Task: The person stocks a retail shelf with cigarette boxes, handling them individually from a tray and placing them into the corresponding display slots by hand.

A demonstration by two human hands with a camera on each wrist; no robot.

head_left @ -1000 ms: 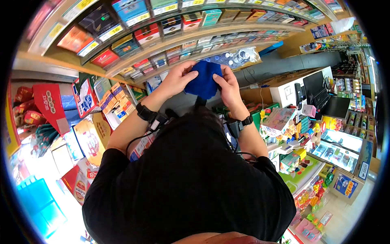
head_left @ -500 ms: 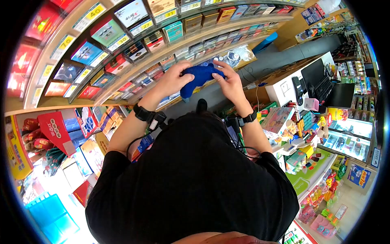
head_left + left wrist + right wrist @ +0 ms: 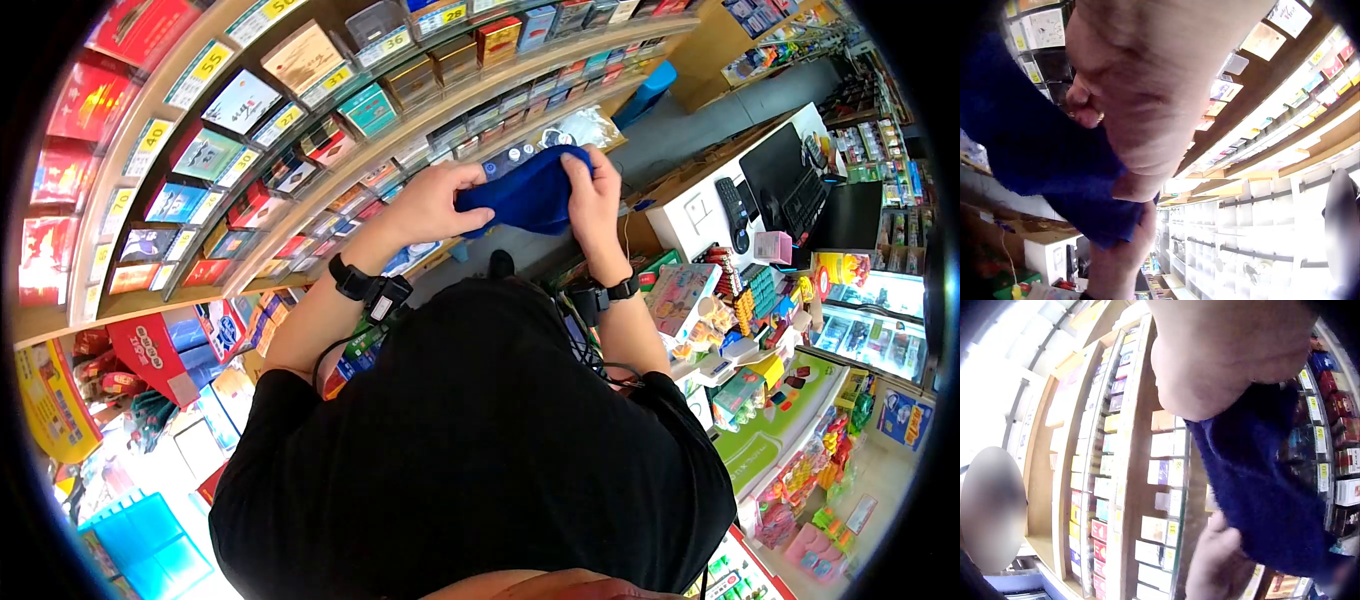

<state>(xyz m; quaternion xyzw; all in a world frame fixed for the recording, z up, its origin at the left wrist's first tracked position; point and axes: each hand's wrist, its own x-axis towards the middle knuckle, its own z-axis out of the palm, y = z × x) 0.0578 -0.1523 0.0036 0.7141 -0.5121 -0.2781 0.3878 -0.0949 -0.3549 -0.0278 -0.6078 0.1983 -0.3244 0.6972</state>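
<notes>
A dark blue cloth (image 3: 528,196) is stretched in the air between two bare hands in the head view. My left hand (image 3: 440,200) pinches its left end between thumb and fingers. At the opposite upper corner, my right hand (image 3: 597,200) pinches the fabric. The cloth (image 3: 1029,144) hangs in a fold beside the near hand in the left wrist view. From the right wrist, the fuzzy cloth (image 3: 1254,487) drapes below my right hand (image 3: 1222,362), whose fingertips are mostly hidden. Farther down, my left hand (image 3: 1213,559) is at the cloth's edge.
Shelves of small boxed packs with price tags (image 3: 290,118) curve along the front and left. To the right stand a white counter unit (image 3: 690,213), a keyboard (image 3: 805,205) and a pink patterned box (image 3: 688,295). A blue divided tray (image 3: 150,545) lies at the lower left.
The cloth went from spread flat to bunched, then stretched sideways. My right hand loosened its fingers, then took hold of the right corner. The head view has shifted, showing more of the left shelves.
</notes>
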